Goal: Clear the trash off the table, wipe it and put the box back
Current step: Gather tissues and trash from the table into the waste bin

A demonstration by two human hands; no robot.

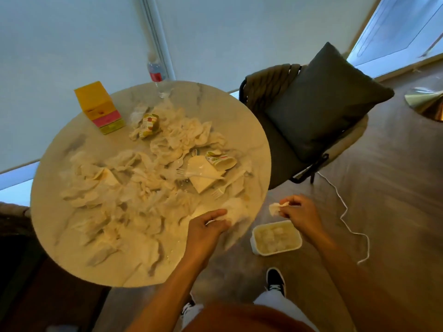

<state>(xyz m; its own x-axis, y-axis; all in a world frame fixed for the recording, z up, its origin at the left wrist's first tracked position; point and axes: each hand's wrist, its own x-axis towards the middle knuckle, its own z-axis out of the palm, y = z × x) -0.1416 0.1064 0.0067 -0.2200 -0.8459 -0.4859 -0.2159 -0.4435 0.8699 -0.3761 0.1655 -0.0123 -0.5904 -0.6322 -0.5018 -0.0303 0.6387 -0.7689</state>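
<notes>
Worktop [60, 226]: round, pale marble pattern, strewn with crumpled napkins [182, 137] across most of its surface.
Box [99, 107]: yellow with pink and green bands, upright at the far left edge of the worktop.
Bottle [158, 75]: clear plastic, red label, at the far edge.
Paper cups: one crushed cup [149, 125] near the box, one on its side [221, 160] toward the right.
Forks [191, 173]: white plastic, lying among folded napkins on the right side.
Left hand [206, 227]: at the near right edge of the worktop, grip clamped on a crumpled white napkin [236, 209].
Right hand [299, 212]: off the worktop, above the floor, grip pinched on a small scrap of tissue [274, 208].
Tub [276, 237]: white, rectangular, on the floor below the right hand (white wads inside).
Chair [271, 85]: beside the worktop, carrying a dark cushion [328, 101].
</notes>
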